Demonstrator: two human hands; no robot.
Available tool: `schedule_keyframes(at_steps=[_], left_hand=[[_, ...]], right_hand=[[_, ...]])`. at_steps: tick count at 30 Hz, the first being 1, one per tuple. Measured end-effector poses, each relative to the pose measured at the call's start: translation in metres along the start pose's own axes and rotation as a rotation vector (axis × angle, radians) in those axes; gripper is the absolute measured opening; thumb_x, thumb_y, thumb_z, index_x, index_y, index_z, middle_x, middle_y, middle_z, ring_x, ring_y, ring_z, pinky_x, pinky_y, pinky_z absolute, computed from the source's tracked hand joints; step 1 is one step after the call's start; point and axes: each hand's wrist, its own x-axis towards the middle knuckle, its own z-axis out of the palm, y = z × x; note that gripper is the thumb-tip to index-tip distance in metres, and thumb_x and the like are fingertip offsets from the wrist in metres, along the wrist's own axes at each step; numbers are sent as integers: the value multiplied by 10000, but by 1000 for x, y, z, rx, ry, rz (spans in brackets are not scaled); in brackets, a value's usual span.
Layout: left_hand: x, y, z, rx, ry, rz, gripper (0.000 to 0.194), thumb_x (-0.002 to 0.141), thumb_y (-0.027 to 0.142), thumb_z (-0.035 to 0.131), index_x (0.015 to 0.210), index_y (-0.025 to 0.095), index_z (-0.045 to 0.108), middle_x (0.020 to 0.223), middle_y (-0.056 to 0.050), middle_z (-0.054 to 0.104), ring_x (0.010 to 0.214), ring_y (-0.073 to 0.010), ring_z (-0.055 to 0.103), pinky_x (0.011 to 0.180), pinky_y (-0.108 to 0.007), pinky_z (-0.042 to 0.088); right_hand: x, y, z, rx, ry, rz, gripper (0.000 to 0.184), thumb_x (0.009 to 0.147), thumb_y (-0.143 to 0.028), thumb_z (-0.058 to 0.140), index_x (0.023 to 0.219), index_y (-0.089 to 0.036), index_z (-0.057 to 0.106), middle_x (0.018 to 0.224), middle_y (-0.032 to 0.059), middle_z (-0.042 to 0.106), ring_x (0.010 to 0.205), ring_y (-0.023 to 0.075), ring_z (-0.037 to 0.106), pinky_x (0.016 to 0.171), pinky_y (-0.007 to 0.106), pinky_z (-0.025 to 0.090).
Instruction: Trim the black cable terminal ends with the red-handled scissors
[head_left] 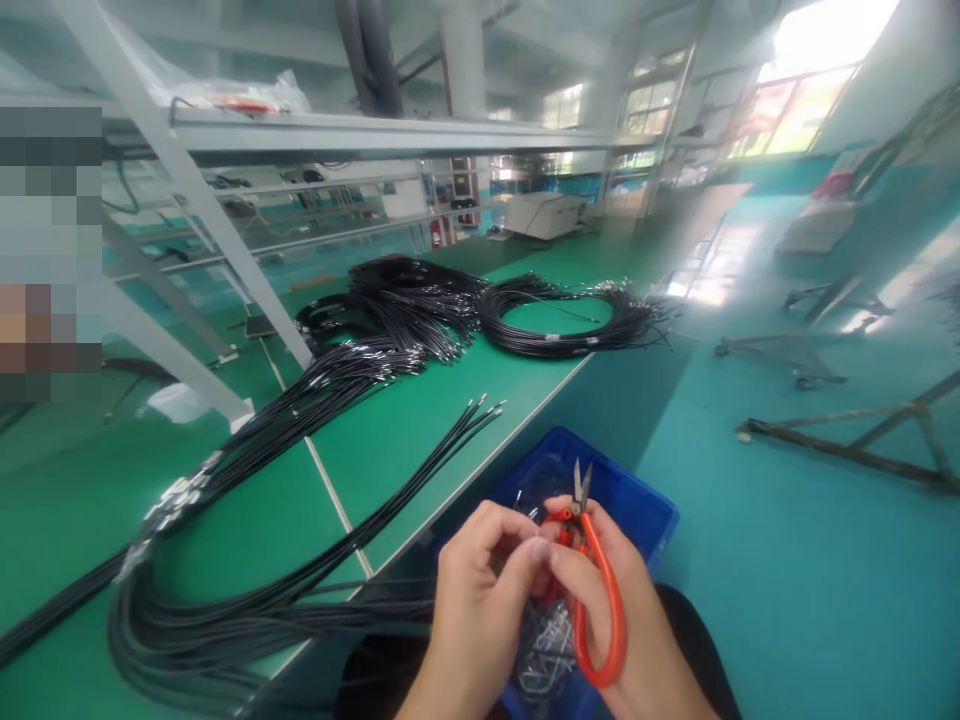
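Red-handled scissors (616, 610) sit in my right hand (641, 605), with their short metal blades pointing up and slightly apart. My left hand (476, 585) is closed in a pinch, its fingertips meeting the thumb and fingertips of my right hand. Whatever lies between those fingertips is too small or hidden to make out. Both hands are over a blue plastic bin (656, 510). Below them in the bin is a clear bag of small silvery metal pieces (546, 645), along with something red, partly hidden by my hands.
Long black cables (225, 600) with metal ends curve over the green table (420, 490) to its front edge. Farther back lie a cable pile (412, 300) and a coiled bundle (555, 340). A shelf frame (405, 135) rises behind. Wheeled stands (855, 450) occupy the floor at right.
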Motion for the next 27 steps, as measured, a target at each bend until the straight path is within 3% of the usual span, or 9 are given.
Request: schedule_keyframes(at_steps=[3,6,16,19,21,24,27], left_hand=[[2,0,-5,-235,-107,-116,139,812,245,568,724,138,569,580,-15,596,536,-131,552,554,-249,447],[2,-1,-7,-332,-100,-154,148,808,232,574,699,133,554,559,-7,596,514,-102,515,531,-214,419],[4,-6,-7,-347,-107,-100,96,809,202,559,731,154,530,638,10,563,565,-103,529,563,-218,449],[2,-5,-11,-123,-19,-26,59,817,169,521,849,177,570,738,-3,577,634,-119,557,609,-224,468],[0,-2,-12,150,39,137,157,811,147,514,918,204,613,829,-29,593,691,-140,576,635,-232,472],[-2,3,-14,484,87,360,194,815,144,509,831,226,684,843,-52,608,705,-156,584,641,-228,453],[-2,3,-16,509,128,309,181,828,160,509,821,231,676,828,-49,630,728,-170,591,666,-236,445]], right_hand=[[0,1,-2,49,-72,20,254,745,-188,657,945,-207,502,685,-31,547,581,119,514,553,244,416],[0,5,-6,107,-109,54,222,781,-181,615,967,-207,497,687,-21,555,608,140,539,578,266,437],[2,8,-12,166,-101,80,183,832,-139,551,996,-213,519,743,-7,585,660,135,559,613,252,445],[3,9,-13,162,-99,92,167,838,-139,539,990,-207,527,751,-1,590,652,135,557,607,254,439],[4,10,-12,153,-92,98,162,836,-153,552,989,-206,531,767,6,595,650,138,558,580,247,430],[5,9,-8,142,-84,111,171,829,-189,584,987,-218,526,709,-2,594,624,140,550,533,231,407],[4,8,-5,124,-87,82,159,839,-194,567,991,-212,523,640,-11,586,598,133,524,536,231,398]])
